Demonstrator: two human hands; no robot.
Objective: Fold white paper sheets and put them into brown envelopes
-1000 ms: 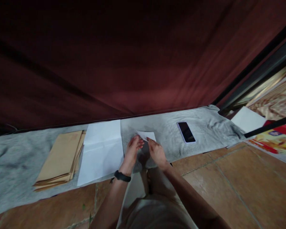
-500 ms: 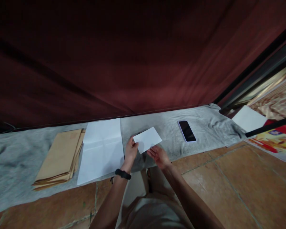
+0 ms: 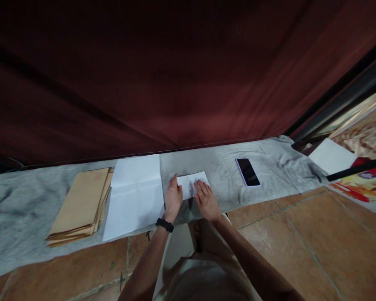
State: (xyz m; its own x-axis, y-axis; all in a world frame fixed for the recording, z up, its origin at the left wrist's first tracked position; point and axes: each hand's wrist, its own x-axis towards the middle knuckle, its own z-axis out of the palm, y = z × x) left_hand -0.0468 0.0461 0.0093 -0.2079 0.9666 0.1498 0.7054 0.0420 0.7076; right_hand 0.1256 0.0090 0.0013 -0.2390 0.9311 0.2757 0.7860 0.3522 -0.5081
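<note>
- The left hand [image 3: 173, 200] is lying flat, fingers spread open, pressing on the left edge of a small folded white paper [image 3: 191, 184].
- The right hand [image 3: 207, 200] is resting open and flat too, its fingertips on the paper's near right part.
- The paper is lying on the grey cloth [image 3: 269, 167] covering the surface, between a large white sheet [image 3: 134, 192] and a dark phone [image 3: 248, 172].
- A stack of brown envelopes [image 3: 81, 205] is sitting just left of the sheet.
</note>
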